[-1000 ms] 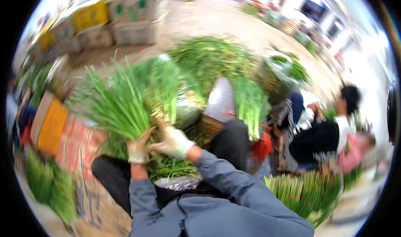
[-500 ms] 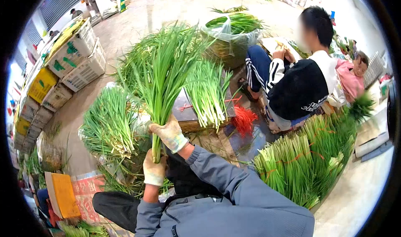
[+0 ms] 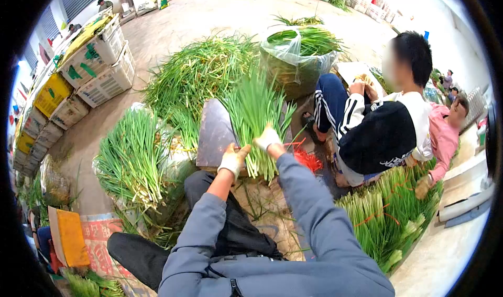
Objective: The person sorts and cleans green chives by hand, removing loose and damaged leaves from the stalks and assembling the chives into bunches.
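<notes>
My gloved right hand [image 3: 268, 139] is closed round the green stalks [image 3: 257, 106] over the dark board, their leaves pointing away from me. My gloved left hand [image 3: 234, 160] is just left of the stalks' pale ends, thumb and fingers apart, with nothing in it. The dark board [image 3: 215, 132] shows to the left of the stalks. Another pile of green stalks [image 3: 133, 158] lies on a plastic-wrapped bundle at the left. Red ties [image 3: 308, 161] lie to the right of my right hand.
A loose heap of greens [image 3: 199, 72] lies ahead, beside a full plastic-lined bag [image 3: 296, 66]. At the right sits a person in a black and white top [image 3: 380, 134], with another person in pink [image 3: 443, 134] behind. Tied bundles [image 3: 387, 213] stand at the lower right. Crates [image 3: 107, 79] are stacked left.
The bunch held upright in both hands has moved right and down onto the stalks on the board. My left hand has let go. The person in pink now reaches down towards the tied bundles.
</notes>
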A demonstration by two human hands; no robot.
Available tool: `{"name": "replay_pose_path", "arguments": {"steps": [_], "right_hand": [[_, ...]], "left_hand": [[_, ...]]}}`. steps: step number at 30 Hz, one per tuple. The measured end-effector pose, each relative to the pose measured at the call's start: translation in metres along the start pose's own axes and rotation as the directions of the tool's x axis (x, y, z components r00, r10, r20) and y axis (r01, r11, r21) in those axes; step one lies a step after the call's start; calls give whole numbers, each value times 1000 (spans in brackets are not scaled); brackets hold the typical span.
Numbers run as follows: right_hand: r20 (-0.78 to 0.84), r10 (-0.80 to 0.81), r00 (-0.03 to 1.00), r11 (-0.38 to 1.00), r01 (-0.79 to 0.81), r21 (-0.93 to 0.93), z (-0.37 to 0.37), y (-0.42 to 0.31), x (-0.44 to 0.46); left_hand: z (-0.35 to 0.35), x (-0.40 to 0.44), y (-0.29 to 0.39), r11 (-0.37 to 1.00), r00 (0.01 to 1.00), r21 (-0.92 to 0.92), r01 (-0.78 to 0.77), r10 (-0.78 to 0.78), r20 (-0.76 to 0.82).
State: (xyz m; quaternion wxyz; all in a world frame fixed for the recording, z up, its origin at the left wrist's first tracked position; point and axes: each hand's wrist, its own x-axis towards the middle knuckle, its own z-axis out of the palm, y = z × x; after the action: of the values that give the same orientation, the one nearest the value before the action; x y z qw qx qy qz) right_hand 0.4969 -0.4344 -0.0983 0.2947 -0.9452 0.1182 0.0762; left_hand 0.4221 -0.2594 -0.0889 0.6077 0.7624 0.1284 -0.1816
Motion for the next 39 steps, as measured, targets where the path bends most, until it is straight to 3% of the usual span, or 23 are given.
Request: {"name": "replay_pose_path", "arguments": {"steps": [1,2,5,7,8,9,10,11,14,17,18,19,21,23,24,25,26,27,29,31,34,37,39], "right_hand": [[-3,1,1000,999,-1,-47,17,10,0],[-2,21,1000,999,-21,-44,14,3,-8],[-57,45,997,998,-48,-49,29,11,-12],[-12,-82,997,984,79,-158,14,5,-15],[118,-120,986,975,140,-175,-4,7,-21],[76,-203,976,967,212,-141,-27,10,-37],[-87,-198,976,980,196,-31,-44,23,-45],[-245,-173,954,978,196,75,-58,40,-49],[-108,124,986,984,-108,142,-69,113,-38],[-53,106,993,994,-104,40,-32,150,-34],[-8,145,989,982,-143,124,-18,151,-31],[34,143,989,990,-143,13,-36,115,-47],[27,160,987,987,-161,29,-23,96,-47],[-19,6,1000,996,-7,-93,22,98,-31],[-64,-59,996,996,63,63,59,101,-22],[-79,-10,997,991,21,135,65,78,-29],[-87,-56,995,984,70,162,57,52,-48],[48,-59,997,991,53,123,64,41,-53],[-63,-114,991,982,123,146,74,39,-65],[-29,-119,992,976,122,182,73,47,-63],[-72,-286,956,928,295,228,48,73,-66],[-127,-118,985,943,152,295,32,108,-65],[-241,-120,963,953,180,245,33,130,-74]], "left_hand": [[8,20,-5,992,998,110,66,-64,-28],[15,33,-11,943,996,331,38,-8,-91],[33,49,-11,890,977,428,156,-76,-198],[38,61,-8,887,974,421,188,-114,-195],[40,65,-1,870,970,456,186,-89,-226],[43,68,-6,848,965,494,194,-74,-251],[47,70,-11,879,960,445,172,-48,-277],[40,61,4,910,971,357,210,-151,-185],[44,66,2,916,969,360,175,-95,-229],[52,61,10,888,966,408,213,-128,-226],[51,57,20,867,969,445,223,-146,-202],[53,56,19,865,968,447,226,-149,-201],[54,57,20,874,969,434,218,-142,-201],[56,60,17,876,970,431,219,-149,-190],[59,62,13,882,973,431,193,-114,-201],[62,63,11,886,975,433,165,-79,-210],[65,63,13,866,965,465,185,-72,-251],[57,55,29,844,962,491,215,-94,-258],[53,66,15,832,967,519,194,-73,-245],[51,67,13,808,964,560,184,-38,-262],[49,65,18,817,967,547,183,-50,-249],[48,64,15,817,973,548,181,-70,-218],[49,66,14,809,972,564,164,-33,-235]]}}
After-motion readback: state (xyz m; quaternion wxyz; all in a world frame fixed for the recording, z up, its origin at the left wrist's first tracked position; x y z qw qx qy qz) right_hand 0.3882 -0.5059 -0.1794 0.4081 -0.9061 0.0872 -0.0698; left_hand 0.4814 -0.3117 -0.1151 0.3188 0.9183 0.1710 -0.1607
